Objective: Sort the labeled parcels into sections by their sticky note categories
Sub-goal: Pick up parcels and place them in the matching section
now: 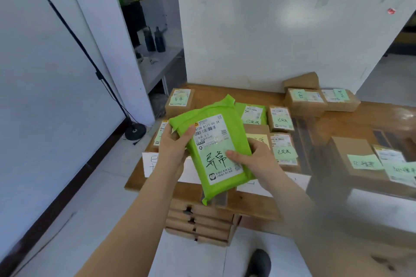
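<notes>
The shipping label (217,141) on the green parcel (209,189) reads "K117-00 24", with large handwritten Chinese characters below; other parcels' notes are too blurred to read.

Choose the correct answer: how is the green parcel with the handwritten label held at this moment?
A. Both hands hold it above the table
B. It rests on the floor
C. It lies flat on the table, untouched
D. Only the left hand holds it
A: the left hand and the right hand both grip the green parcel, raised above the wooden table.
</notes>
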`<state>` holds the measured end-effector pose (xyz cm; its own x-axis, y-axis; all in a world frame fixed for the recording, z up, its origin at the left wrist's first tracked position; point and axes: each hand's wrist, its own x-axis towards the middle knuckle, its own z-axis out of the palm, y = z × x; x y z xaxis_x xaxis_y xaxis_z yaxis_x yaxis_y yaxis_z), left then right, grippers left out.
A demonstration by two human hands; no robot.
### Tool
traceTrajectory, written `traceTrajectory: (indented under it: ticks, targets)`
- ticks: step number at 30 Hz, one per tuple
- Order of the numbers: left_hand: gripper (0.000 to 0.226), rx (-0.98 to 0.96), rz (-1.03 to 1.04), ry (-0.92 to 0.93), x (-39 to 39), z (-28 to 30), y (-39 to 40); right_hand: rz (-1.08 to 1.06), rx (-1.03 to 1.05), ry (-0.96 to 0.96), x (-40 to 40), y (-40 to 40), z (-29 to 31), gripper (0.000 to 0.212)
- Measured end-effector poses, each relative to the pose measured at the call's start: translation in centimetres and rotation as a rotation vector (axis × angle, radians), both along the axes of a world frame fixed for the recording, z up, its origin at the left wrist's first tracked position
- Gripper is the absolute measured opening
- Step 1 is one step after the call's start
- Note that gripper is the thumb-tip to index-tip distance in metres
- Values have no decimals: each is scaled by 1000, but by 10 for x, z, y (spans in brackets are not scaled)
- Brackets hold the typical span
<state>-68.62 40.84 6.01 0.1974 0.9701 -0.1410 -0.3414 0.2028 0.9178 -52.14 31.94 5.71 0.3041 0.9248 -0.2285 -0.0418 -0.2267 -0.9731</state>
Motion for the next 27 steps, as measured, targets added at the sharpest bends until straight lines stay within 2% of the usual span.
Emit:
traceTrajectory:
  ticks: [4, 7, 9, 23, 27]
  targets:
    - [56, 62, -54, 91, -24, -11, -18, -46, 4, 111, -30, -5, -8, 38]
    - [76, 76, -84, 180, -36, -20, -24, -90, 35, 172, -44, -3, -14, 29]
    - [83, 66, -99, 218, -40, -24, -28, -125, 64, 186, -51, 2, -15, 24]
    - [77, 26, 15, 329, -19, -16, 27, -10, 70, 202, -28, 78, -14, 21]
    - [69, 13, 27, 342, -10, -15, 50, 10, 63, 248, -17, 106, -18, 22]
